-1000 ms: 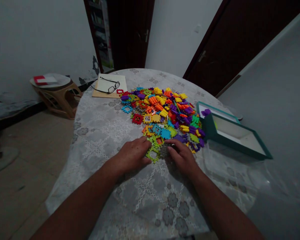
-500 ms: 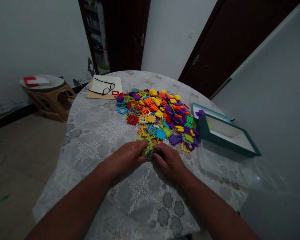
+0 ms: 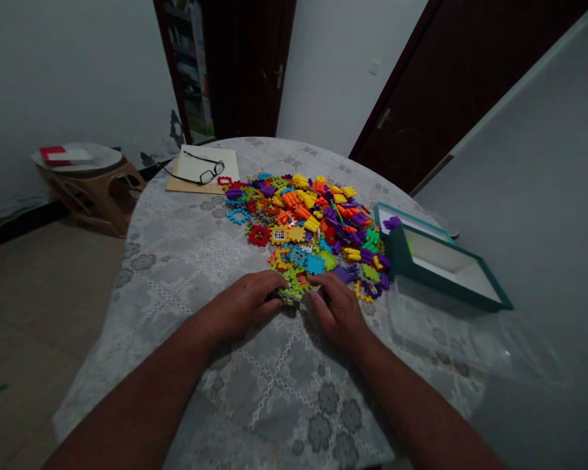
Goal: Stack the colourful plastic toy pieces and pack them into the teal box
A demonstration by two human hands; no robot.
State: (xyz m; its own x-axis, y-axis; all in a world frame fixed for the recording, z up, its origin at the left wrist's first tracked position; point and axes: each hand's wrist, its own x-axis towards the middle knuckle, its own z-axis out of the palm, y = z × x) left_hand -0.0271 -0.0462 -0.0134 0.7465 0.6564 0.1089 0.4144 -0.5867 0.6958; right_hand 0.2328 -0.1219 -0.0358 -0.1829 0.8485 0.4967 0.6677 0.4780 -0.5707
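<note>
Low over the near side of the tabletop, my left hand (image 3: 255, 295) is closed, its thumb and fingers gripping the left edge of a lime-green interlocking building block (image 3: 291, 295) with toothed edges. My right hand (image 3: 340, 308) is just to the right of the block, thumb and index finger apart, with a small gap between fingertips and block. Right behind the block lie a light-blue window piece (image 3: 298, 255), a plain blue plate (image 3: 316, 264) and a purple plate (image 3: 343, 273). Whether the green block is one piece or several joined is hard to make out.
A pile of colourful plastic pieces (image 3: 308, 202) covers the table's middle. Glasses (image 3: 208, 176) lie on a pad (image 3: 186, 188) at the back left. At the right are a dark green box (image 3: 451, 279) and a clear plastic container (image 3: 421, 316). A stool (image 3: 91, 196) stands left.
My right hand has moved slightly to the right, off the green block, and its fingers have parted. My left hand still grips the block, which shows more of its top now.
</note>
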